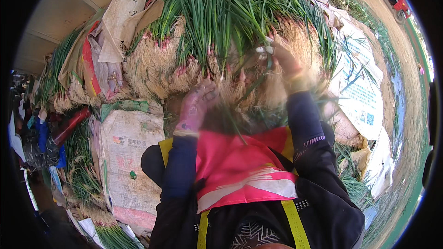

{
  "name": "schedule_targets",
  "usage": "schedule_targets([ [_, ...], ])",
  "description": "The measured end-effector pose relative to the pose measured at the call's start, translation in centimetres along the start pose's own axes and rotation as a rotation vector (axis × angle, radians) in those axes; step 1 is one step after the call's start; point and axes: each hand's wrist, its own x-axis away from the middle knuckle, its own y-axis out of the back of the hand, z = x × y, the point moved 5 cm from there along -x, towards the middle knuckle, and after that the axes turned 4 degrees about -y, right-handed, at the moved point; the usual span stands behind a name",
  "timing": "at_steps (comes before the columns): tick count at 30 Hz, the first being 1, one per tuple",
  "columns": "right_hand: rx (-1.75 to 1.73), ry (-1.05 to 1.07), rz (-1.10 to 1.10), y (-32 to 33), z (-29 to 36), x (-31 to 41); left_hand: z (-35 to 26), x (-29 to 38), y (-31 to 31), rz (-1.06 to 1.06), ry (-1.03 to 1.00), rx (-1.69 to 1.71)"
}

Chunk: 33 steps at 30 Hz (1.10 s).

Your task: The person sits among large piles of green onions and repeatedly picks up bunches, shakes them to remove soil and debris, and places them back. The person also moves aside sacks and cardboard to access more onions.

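Observation:
A wide heap of green onions [221, 10], with reddish bulbs and long pale roots, lies in front of me. My left hand [197, 105], in a pink patterned glove, is at the roots in the middle of the heap, fingers curled; whether it grips a plant I cannot tell. My right hand [285, 60] is further right and blurred, its fingers bent round green onion stalks near some white bulb ends [264, 50]. Loose leaves hang blurred between the two hands. A red and white apron [242, 166] covers my lap.
Woven sacks lie at the left [131, 159], upper left [121, 17] and right [360, 86]. More green onions [83, 173] lie at the left, where a person in dark camouflage clothing [39, 145] works. A dirt track [401, 58] and a red vehicle [401, 5] are at the right.

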Motion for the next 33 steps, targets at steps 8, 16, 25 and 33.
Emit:
schedule_targets([
  [8,-0.033,-0.11,0.208,-8.1,-7.5,5.6,2.7,6.1,-3.3,0.053,0.09,-0.147],
  [16,0.066,-0.164,-0.052,-8.4,-9.9,10.6,2.8,9.5,-4.1,0.036,-0.021,-0.51],
  [25,0.532,-0.256,0.073,-11.8,-13.5,12.1,3.3,10.8,-1.8,-0.02,-0.033,-0.867],
  [33,1.067,-0.007,0.238,-12.2,-11.3,13.1,4.7,15.1,-5.2,0.047,0.332,-0.006],
])
